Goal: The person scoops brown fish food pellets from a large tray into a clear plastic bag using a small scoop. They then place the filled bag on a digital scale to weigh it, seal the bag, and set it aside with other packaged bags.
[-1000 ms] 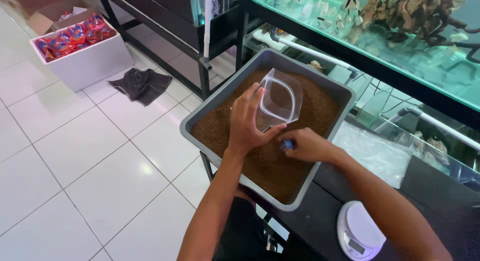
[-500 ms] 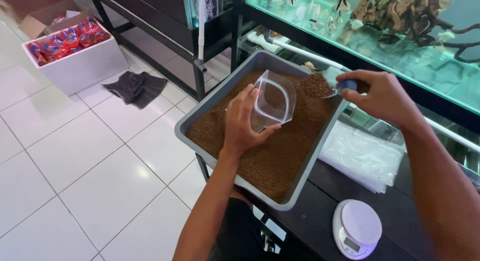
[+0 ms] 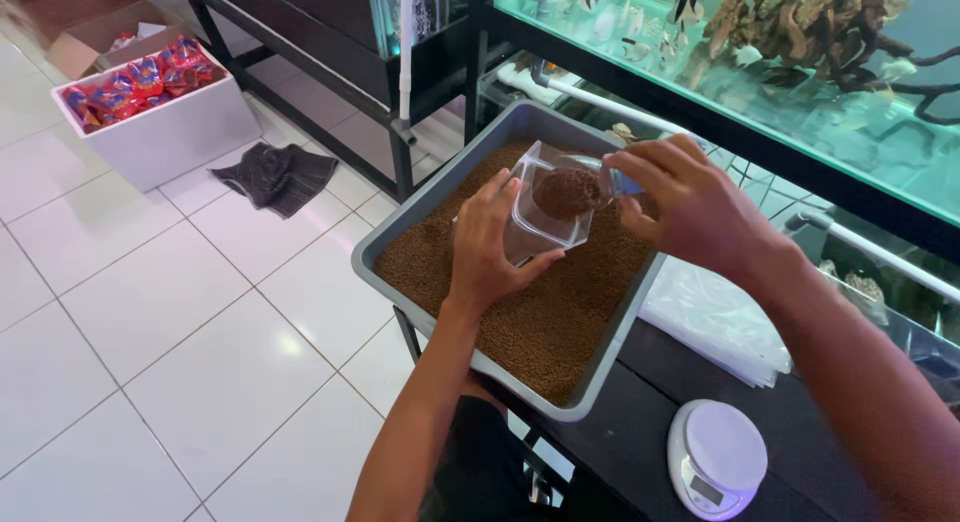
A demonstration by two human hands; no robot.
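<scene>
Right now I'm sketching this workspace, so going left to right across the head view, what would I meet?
White box of red packets → dark cloth on the floor → left hand holding the clear container → right hand → white kitchen scale.

A left hand [image 3: 487,250] grips a clear plastic square container [image 3: 545,207] tilted over a grey rectangular tray [image 3: 600,382] filled with brown granules [image 3: 520,322]. The right hand [image 3: 690,207] holds a heaped scoop [image 3: 572,190] of granules at the container's mouth. Near right sits a white round scale [image 3: 718,454]. Far left, a white box [image 3: 160,132] of red packets stands beside a dark cloth [image 3: 275,175].
</scene>
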